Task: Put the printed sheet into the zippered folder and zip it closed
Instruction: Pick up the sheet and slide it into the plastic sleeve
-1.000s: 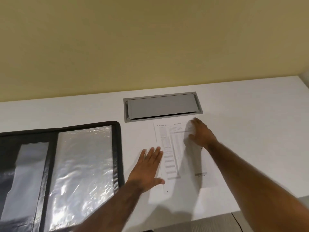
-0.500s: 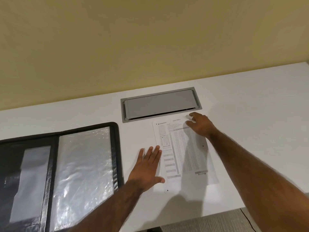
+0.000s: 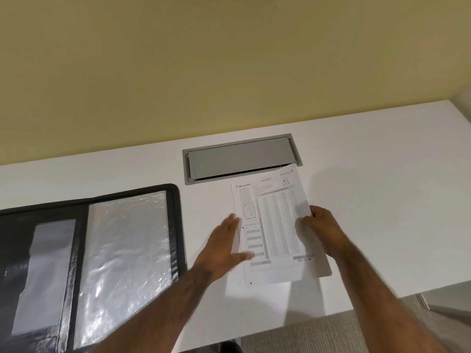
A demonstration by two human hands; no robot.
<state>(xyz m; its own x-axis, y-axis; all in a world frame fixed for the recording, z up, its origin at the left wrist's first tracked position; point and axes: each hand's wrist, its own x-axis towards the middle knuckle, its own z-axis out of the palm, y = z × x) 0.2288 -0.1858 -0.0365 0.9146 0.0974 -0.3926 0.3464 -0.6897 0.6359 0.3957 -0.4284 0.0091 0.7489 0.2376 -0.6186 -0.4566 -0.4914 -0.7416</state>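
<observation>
Both hands have changed role: your right hand [image 3: 321, 226] has moved from the far corner to pinch the printed sheet [image 3: 271, 225] at its right edge, lifting it; left hand [image 3: 224, 247] lies flat, holding nothing. Zippered folder [image 3: 127, 240] waits open toward the table's [image 3: 382, 189] left edge.

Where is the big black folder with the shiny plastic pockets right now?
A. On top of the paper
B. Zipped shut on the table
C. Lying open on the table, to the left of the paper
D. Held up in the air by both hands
C: the black zippered folder lies spread open on the white table, its clear plastic pockets showing, left of the white printed sheet that both hands touch.
</observation>
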